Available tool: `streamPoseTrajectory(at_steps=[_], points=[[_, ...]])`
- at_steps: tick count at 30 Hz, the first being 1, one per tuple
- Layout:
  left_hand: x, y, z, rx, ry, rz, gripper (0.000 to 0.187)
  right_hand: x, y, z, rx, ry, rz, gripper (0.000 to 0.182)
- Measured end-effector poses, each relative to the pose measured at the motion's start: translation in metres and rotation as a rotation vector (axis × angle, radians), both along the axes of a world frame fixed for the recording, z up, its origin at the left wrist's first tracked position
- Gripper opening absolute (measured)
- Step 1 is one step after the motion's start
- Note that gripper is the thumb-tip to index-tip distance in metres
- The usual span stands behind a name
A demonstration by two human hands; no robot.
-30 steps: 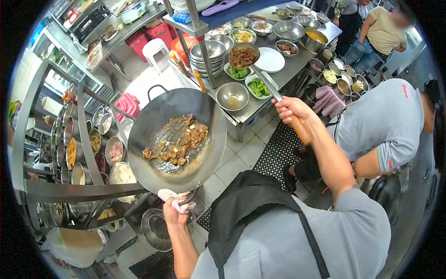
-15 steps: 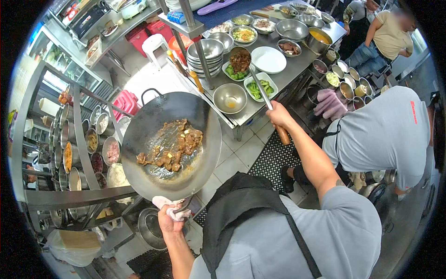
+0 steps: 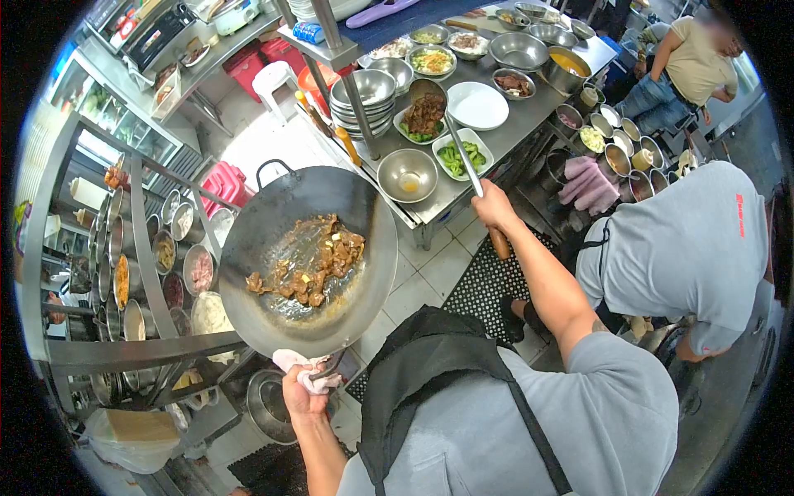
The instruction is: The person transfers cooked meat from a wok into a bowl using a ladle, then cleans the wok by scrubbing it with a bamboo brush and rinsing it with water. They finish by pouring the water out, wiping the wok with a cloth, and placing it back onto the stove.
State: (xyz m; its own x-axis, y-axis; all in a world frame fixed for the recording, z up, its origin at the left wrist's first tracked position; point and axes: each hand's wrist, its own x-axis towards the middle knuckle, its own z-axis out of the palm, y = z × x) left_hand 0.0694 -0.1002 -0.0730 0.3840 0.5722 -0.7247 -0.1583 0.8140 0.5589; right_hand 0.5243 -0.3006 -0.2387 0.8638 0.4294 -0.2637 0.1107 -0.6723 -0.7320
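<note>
A large dark wok (image 3: 294, 198), with brown saucy meat (image 3: 310, 264) spread over its bottom, is held by its handle through a pale cloth (image 3: 296, 364) in my left hand (image 3: 302, 397). My right hand (image 3: 496, 208) is closed round the handle of a long ladle (image 3: 463, 155). The ladle's bowl, full of brown meat (image 3: 425, 114), hangs over a white dish of broccoli (image 3: 421, 135), hiding part of it. Beside it are a second broccoli dish (image 3: 461, 155), a white plate (image 3: 477, 107) and a metal bowl with a little liquid (image 3: 408, 176).
Stacked metal bowls (image 3: 362, 99) and bowls of food stand on the steel counter (image 3: 521, 124). A metal rack (image 3: 145, 351) with ingredient pots is at left. One co-worker (image 3: 678, 240) bends close by on the right; another person (image 3: 691, 62) stands farther back. Black mats (image 3: 480, 285) cover part of the floor.
Meat in the ladle now covers more of the first broccoli dish. The wok has shifted slightly right. The near co-worker's arm has moved left.
</note>
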Motion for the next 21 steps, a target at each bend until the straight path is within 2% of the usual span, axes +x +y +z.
streamPoseTrajectory(at_steps=[5, 10, 16, 18, 21], points=[[0.006, -0.004, 0.008, -0.025, -0.004, -0.014, 0.022, 0.004, 0.001, 0.008, 0.0, -0.013, 0.001, 0.024], [-0.011, 0.003, -0.014, -0.041, -0.009, 0.003, 0.026, -0.009, 0.012, 0.059, 0.012, 0.152, -0.094, 0.026], [-0.008, 0.0, -0.012, -0.058, -0.029, -0.02, 0.028, -0.013, 0.011, 0.056, 0.057, 0.18, -0.071, 0.029], [-0.004, -0.003, -0.005, -0.051, -0.044, -0.043, 0.028, -0.013, 0.009, 0.021, 0.057, 0.033, -0.054, 0.03], [-0.006, -0.002, -0.008, -0.05, -0.067, -0.048, 0.028, -0.014, 0.013, 0.014, -0.008, -0.081, -0.036, 0.031]])
